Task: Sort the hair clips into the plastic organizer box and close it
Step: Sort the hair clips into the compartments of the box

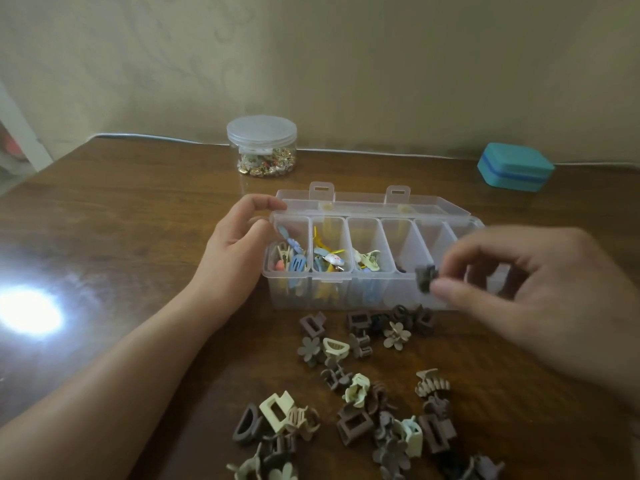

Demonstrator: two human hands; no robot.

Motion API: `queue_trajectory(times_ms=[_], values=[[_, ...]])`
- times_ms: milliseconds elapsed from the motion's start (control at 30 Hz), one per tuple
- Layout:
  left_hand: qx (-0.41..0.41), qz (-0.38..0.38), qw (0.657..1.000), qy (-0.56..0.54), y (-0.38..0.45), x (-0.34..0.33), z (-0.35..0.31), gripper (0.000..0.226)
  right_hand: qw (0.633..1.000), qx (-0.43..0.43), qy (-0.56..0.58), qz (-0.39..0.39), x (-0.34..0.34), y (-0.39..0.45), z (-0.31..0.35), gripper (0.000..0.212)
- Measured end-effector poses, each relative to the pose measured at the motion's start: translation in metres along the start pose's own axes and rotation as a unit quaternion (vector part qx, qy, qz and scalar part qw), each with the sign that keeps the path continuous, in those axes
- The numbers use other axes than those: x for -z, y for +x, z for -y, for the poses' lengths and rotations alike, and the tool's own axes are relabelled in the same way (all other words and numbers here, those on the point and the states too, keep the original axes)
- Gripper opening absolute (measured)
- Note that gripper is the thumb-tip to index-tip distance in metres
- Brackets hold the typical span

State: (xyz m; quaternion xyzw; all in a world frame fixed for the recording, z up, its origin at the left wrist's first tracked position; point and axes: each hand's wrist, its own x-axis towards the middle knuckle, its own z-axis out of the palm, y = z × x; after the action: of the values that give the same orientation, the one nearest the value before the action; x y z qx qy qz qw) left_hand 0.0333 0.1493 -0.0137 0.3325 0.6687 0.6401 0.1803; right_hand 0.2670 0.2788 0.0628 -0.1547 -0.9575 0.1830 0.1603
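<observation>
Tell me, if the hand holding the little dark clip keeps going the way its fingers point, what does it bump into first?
Probably the organizer box: the right hand pinches the dark clip over its front wall, near the fourth compartment. Depth is unclear.

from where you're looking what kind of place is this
Probably a room at home, at a desk or dresser top: a dark wooden table against a plain beige wall, with a lidded jar of small trinkets and a teal case along the back edge.
</observation>
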Motion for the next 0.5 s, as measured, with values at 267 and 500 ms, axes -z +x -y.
queue_trajectory(times_ms=[267, 500], values=[[-0.013, -0.01, 1.0, 0.01, 0.0, 0.0, -0.001, 0.027, 0.995, 0.017, -0.01, -0.1, -0.013, 0.007, 0.0, 0.015], [-0.015, -0.029, 0.999, 0.013, 0.001, 0.0, -0.001, 0.026, 0.973, -0.065, -0.207, 0.078, -0.024, -0.002, 0.006, 0.038]])
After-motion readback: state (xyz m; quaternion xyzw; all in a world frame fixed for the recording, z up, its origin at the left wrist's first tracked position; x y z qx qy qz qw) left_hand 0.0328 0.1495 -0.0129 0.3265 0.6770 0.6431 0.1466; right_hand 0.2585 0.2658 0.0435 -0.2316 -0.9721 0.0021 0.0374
